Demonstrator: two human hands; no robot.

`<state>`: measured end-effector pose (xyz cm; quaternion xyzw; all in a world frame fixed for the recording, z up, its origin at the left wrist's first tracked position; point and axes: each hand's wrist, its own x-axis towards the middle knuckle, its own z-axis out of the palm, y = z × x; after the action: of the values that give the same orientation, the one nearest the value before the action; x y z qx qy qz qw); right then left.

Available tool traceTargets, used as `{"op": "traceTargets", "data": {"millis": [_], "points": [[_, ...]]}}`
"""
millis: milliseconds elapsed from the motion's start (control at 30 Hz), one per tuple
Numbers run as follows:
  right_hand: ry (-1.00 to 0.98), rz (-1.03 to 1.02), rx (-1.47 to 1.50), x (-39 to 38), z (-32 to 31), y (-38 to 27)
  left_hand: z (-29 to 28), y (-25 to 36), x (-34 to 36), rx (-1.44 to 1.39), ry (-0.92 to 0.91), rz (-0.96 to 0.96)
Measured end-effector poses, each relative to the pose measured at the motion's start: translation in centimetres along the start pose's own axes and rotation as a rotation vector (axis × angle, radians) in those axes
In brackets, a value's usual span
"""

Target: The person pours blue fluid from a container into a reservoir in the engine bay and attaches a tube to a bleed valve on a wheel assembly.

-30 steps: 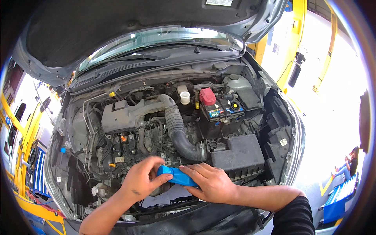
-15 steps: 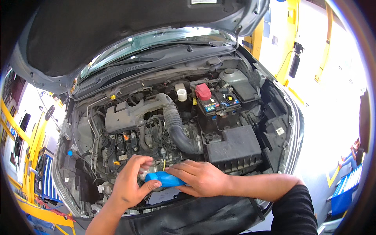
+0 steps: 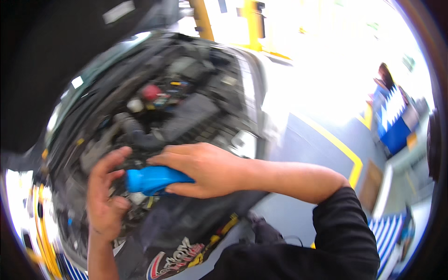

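Note:
A blue bottle (image 3: 158, 179) lies sideways above the near side of the engine bay, with its capped end to the left. My right hand (image 3: 207, 169) is wrapped around the wider end of this bottle. Just left of the cap, my left hand (image 3: 105, 198) is open, its fingers curved and apart, and it holds nothing. Below the bottle hangs a dark fender cover (image 3: 179, 228) with a printed patch, draped over the car's front edge. Motion blurs the engine bay behind my hands.
Overhead at left is the raised hood (image 3: 56, 60). A black air filter box (image 3: 191, 116), a ribbed intake hose (image 3: 133, 130) and a battery with a red cover (image 3: 150, 92) sit in the bay. At right are a blue tool cabinet (image 3: 396, 135) and a person (image 3: 385, 77).
My view has swung to the right, so the car sits further left. My left hand has let go of the bottle's capped end; my right hand still holds the bottle.

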<state>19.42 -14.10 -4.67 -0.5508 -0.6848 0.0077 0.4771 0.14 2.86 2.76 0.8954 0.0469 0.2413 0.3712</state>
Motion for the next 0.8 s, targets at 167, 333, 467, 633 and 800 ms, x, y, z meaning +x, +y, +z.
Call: {"op": "traceTargets", "data": {"millis": [167,333,467,633,800], "points": [[0.236,0.162,-0.2,-10.6,-0.9,-10.1,3.8,5.6,-1.5,0.284,-0.349,0.065],[0.382,0.536,0.031,-25.3,-4.3,-22.3,12.9,14.9,-4.5,0.043,-0.688,0.811],[0.633,0.537,-0.256,-34.6,-3.3,-30.2,19.9,23.2,-8.0,-0.116,-0.869,0.879],[0.79,0.728,-0.317,-45.0,-3.0,-41.8,29.8,31.0,-13.6,-0.089,-1.061,0.917],[0.942,0.886,-0.025,-55.9,-3.2,-52.5,39.5,41.2,-21.1,-0.252,-1.256,1.19]]}}
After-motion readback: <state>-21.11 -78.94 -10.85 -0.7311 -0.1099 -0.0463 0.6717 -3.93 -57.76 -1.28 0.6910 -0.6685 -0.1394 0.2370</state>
